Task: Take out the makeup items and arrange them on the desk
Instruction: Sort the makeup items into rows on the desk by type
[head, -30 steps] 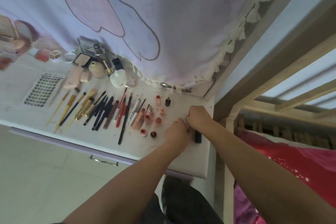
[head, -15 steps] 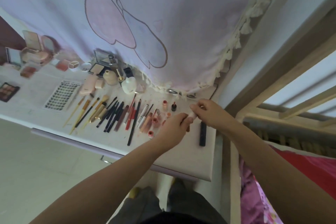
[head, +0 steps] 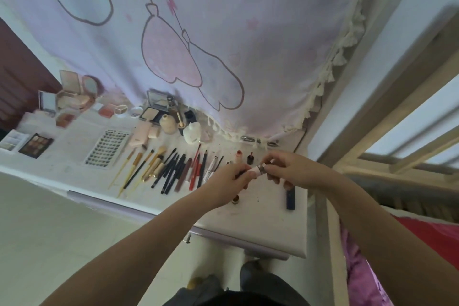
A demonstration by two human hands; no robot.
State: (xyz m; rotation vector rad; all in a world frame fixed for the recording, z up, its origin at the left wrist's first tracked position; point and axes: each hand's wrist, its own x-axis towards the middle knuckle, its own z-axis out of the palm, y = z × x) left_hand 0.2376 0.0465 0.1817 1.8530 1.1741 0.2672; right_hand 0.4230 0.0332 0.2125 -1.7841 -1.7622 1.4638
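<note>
While above bench: small pale pink lipstick tube (head: 257, 169) held between both hands
Left hand (head: 227, 186): grip pinches tube's left end
Right hand (head: 295, 171): grip pinches right end
White bench (head: 270, 226): brushes, pencils in row

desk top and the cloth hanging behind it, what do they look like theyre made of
Desk top: probably painted or laminated board, judging by its smooth off-white face with scuffs and a rounded front edge.
Cloth: thin woven fabric, matte pale lilac with printed outlines; it drapes in soft folds and has a frilly cream trim.
</note>
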